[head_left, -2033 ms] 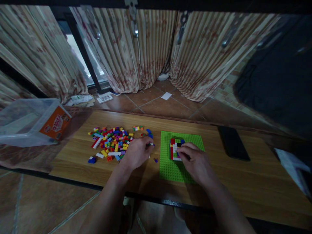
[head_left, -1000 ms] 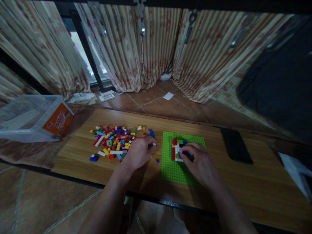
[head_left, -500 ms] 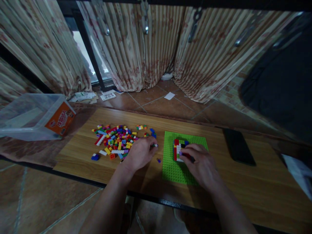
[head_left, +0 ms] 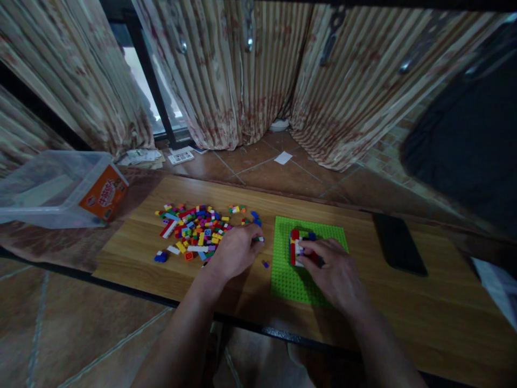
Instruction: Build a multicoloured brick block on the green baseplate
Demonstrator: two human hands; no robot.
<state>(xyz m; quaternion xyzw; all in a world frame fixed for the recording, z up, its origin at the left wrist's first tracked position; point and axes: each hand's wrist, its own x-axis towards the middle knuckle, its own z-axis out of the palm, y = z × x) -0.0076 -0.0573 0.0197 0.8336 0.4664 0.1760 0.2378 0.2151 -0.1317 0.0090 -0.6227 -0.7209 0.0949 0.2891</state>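
Observation:
My right hand is over the green baseplate, thumb and forefinger pinched on a small purple brick. That brick is at the top of a block of red, white, blue and yellow bricks standing on the baseplate; whether it is pressed down I cannot tell. To the left, my left hand hovers beside the pile of loose bricks, its fingers closed on a small whitish brick that shows at the fingertips. A tiny purple-blue brick lies on the wood between my hands.
A clear plastic box with an orange label stands at the far left. On the wooden table, a black phone lies to the right of the baseplate, and white paper is at the right edge. Striped curtains hang behind.
The whole view has shifted slightly. My right fingers have moved a little at the top of the brick block, still pinching the purple brick; my left hand keeps its place beside the pile.

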